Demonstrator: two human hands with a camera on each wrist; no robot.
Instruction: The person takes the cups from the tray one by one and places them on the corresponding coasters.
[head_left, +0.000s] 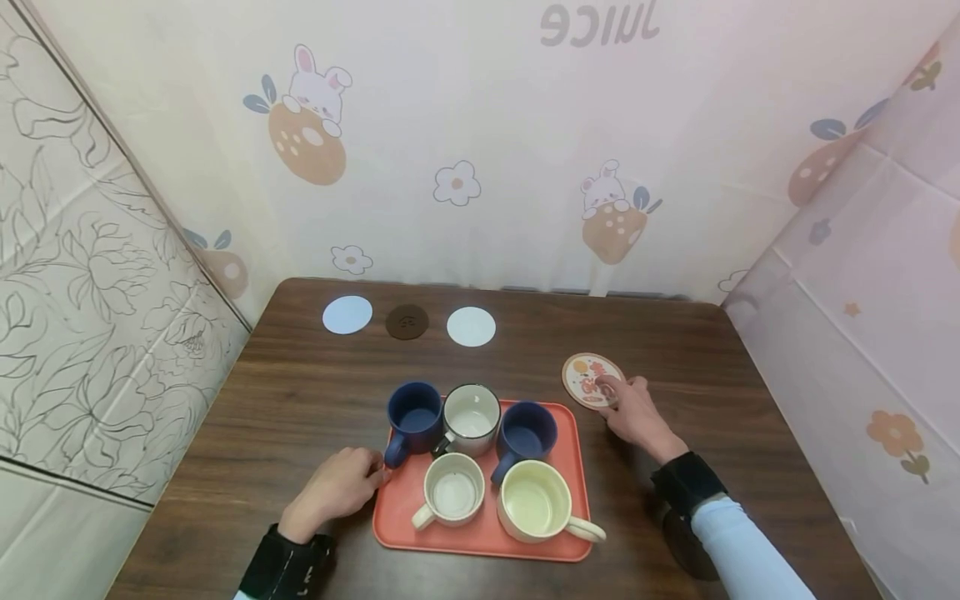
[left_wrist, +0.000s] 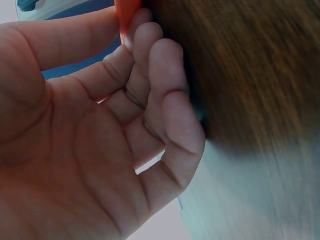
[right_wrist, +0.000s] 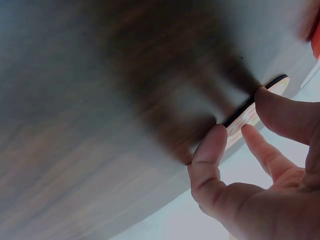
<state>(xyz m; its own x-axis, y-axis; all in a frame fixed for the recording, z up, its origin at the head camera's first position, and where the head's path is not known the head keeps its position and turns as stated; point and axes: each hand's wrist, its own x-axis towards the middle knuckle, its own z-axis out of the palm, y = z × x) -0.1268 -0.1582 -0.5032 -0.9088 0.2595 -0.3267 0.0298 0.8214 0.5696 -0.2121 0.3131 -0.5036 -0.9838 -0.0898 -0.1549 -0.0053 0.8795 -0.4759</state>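
A round coaster (head_left: 581, 377) with a red and orange print lies on the table right of the tray. My right hand (head_left: 636, 417) holds it at its near right edge, thumb and fingertips at the rim and one finger on its face in the right wrist view. My left hand (head_left: 339, 483) pinches the left edge of a coral-red tray (head_left: 401, 525) between thumb and fingers. On the tray stand two dark blue mugs (head_left: 415, 410), (head_left: 527, 432), a white mug with a black rim (head_left: 471, 417), a cream mug (head_left: 453, 490) and a wide pale yellow mug (head_left: 535, 502).
Along the back of the wooden table (head_left: 300, 400) lie a pale blue disc (head_left: 347, 315), a dark brown disc (head_left: 407, 322) and a white disc (head_left: 471, 327). A dark round object (head_left: 686, 546) sits partly beneath my right forearm. Patterned curtains (head_left: 480, 125) enclose the table behind and at the sides.
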